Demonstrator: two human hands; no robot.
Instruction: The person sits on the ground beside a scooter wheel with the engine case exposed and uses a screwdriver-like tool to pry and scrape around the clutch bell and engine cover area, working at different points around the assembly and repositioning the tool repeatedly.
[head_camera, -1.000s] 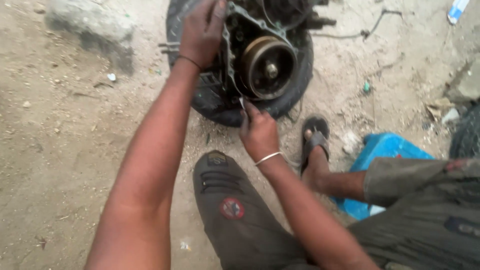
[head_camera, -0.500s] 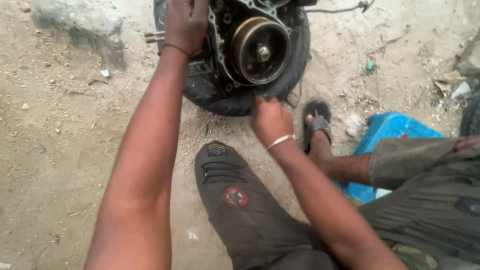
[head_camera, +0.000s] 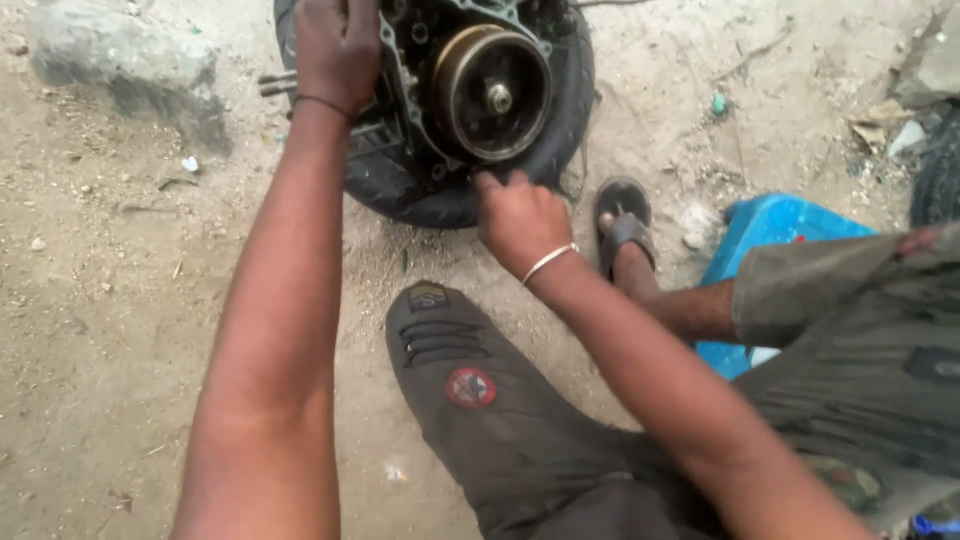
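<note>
A dirty engine casing (head_camera: 420, 70) with a round brass-coloured rotor (head_camera: 490, 95) lies on the sandy ground, ringed by a black tyre (head_camera: 560, 120). My left hand (head_camera: 335, 45) grips the casing's left edge, above a protruding metal stud (head_camera: 275, 85). Fingers curled, my right hand (head_camera: 520, 220) touches the casing's lower rim just below the rotor. Whether it holds a small tool is hidden. A silver bangle sits on my right wrist.
A grey stone (head_camera: 130, 70) lies at the upper left. My knee in dark patched trousers (head_camera: 470, 400) fills the lower middle. My sandalled foot (head_camera: 625, 235) rests beside a blue plastic object (head_camera: 780, 225). Litter lies at the upper right.
The view has shifted, so the engine sits higher in frame. My right hand has risen from below the tyre to the casing's lower rim. My left hand stays on the casing.
</note>
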